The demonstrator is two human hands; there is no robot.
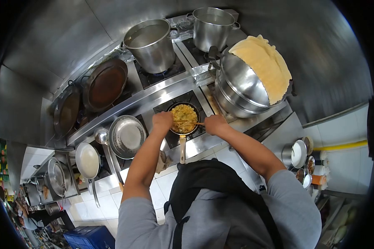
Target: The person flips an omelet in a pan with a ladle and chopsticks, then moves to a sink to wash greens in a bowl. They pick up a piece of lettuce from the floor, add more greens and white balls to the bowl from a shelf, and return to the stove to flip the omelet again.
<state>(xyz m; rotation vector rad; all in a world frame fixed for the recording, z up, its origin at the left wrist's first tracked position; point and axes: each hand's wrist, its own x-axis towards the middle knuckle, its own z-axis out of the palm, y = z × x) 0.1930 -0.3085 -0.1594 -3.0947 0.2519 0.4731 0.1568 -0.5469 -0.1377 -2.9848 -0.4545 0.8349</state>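
A small black frying pan (180, 132) sits on a front burner, its pale handle (182, 150) pointing back toward my body. Yellow egg-like food (184, 113) with browned bits fills it. Across the food lies a thin wooden stick (200, 123), spanning from one hand to the other; I cannot tell whether it is one piece or two. My left hand (162, 121) is closed around its left end, at the pan's left rim. The right end is gripped by my right hand (215, 125), just beyond the opposite rim.
Behind the pan stand two large steel pots (150, 46). A steamer with a domed lid (241, 79) is at right, a yellow cloth (268, 66) draped over it. To the left are a steel pan (128, 137), a ladle (101, 135) and a white pan (87, 161). Ingredient containers (298, 153) line the right side.
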